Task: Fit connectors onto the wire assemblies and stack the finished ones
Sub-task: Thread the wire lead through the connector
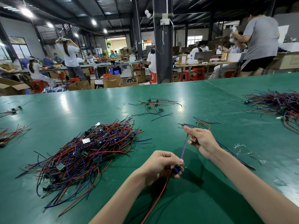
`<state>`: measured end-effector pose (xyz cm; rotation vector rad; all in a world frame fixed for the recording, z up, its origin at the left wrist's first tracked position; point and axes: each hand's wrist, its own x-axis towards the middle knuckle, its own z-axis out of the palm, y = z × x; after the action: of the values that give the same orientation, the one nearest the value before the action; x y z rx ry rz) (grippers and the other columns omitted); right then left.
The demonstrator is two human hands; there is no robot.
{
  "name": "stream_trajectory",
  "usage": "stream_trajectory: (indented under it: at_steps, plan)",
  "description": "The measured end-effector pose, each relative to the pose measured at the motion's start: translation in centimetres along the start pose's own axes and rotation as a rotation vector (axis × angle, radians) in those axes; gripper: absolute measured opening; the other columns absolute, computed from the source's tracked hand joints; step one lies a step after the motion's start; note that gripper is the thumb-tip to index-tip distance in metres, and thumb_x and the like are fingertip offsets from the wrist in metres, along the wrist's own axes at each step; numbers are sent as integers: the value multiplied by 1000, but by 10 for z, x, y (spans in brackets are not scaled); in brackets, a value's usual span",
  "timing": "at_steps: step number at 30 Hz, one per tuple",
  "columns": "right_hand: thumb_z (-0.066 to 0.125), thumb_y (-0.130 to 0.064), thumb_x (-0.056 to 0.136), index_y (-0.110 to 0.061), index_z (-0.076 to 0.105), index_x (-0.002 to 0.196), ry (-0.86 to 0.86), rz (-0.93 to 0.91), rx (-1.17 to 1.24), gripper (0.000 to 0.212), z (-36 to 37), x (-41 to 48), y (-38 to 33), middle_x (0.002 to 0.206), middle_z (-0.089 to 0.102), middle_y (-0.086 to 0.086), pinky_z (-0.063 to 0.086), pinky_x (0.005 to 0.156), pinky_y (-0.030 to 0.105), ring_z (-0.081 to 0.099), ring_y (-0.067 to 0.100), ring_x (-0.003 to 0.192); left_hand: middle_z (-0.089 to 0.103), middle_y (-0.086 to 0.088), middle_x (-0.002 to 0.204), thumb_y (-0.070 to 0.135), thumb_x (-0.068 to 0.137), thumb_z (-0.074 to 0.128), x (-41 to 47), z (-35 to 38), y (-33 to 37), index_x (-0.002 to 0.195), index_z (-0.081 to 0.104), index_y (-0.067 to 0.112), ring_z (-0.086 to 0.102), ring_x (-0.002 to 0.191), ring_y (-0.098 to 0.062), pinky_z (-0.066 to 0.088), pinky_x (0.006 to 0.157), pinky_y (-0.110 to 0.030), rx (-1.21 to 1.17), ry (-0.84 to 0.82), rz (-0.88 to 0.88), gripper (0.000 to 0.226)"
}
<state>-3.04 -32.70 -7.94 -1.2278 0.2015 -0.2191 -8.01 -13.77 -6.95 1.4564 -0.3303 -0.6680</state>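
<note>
Two hands: both over the green desk (210, 97), a thin wire (184, 147) taut between them.
Left hand (161, 165): grip closed round a small black-and-blue part (177, 169); a red wire (155, 201) hangs below.
Right hand (202, 139): pinches the thin wire's upper end.
Pile (87, 151): tangled wire assemblies, left of the hands.

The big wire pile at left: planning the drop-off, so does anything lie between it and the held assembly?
Nothing visible: only bare green tabletop separates the tangled red-and-blue wire pile from the blue-and-black wired assembly in the left hand.
</note>
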Motion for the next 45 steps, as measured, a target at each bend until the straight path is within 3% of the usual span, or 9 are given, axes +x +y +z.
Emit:
stream_trajectory:
  at_steps: [7,13,18,26,33,39,42,45]
  plan:
    - [69,-9,83,-6,56,63,-19,-22,-23,24,1,-1,0,41,43,-5,44,45,17,37,6,38,56,-12,63,-2,85,61,0,-1,-1,66,59,3,59,51,-16,49,48,-22,4,1,2,19]
    - [62,-4,87,0,66,73,-26,-19,7,14,1,-1,2,45,56,-2,48,46,17,45,5,39,56,-12,64,-2,85,61,0,-1,-2,59,66,10,59,52,-17,49,48,-22,12,-6,1,29]
    - [58,-5,89,0,66,78,-26,4,17,15,-1,1,2,50,58,1,48,47,18,48,7,38,53,-14,71,0,84,62,-1,0,-1,63,64,7,60,52,-17,49,49,-22,7,-1,6,23]
    - [51,-1,93,1,65,78,-59,26,81,21,2,-2,1,52,58,3,50,46,18,51,6,39,55,-13,68,-1,85,62,0,-2,-2,63,64,7,60,53,-17,50,49,-22,11,3,5,23]
    - [48,-3,96,2,64,81,-85,-16,-28,23,6,-7,-4,63,55,5,54,51,20,53,3,44,58,-13,64,-2,84,62,0,0,-2,67,62,4,61,52,-17,51,49,-22,38,27,8,18]
    - [50,-10,93,-2,61,84,-138,128,268,17,3,-8,-11,60,55,2,53,50,21,50,7,45,58,-14,65,-1,84,63,1,-1,-2,68,63,4,60,52,-17,52,50,-23,24,40,12,17]
    - [58,-21,78,-7,60,86,-192,232,464,16,1,-7,-12,59,57,-1,52,52,20,51,7,46,61,-12,63,-1,85,62,2,-2,-1,66,65,6,60,52,-17,51,49,-23,-10,36,3,21]
    - [60,-23,72,-8,61,85,-183,252,512,20,2,-6,-10,59,59,-2,53,52,21,53,7,46,62,-11,62,-1,86,61,2,-2,-1,66,65,6,60,51,-16,50,49,-22,-41,34,-3,21]
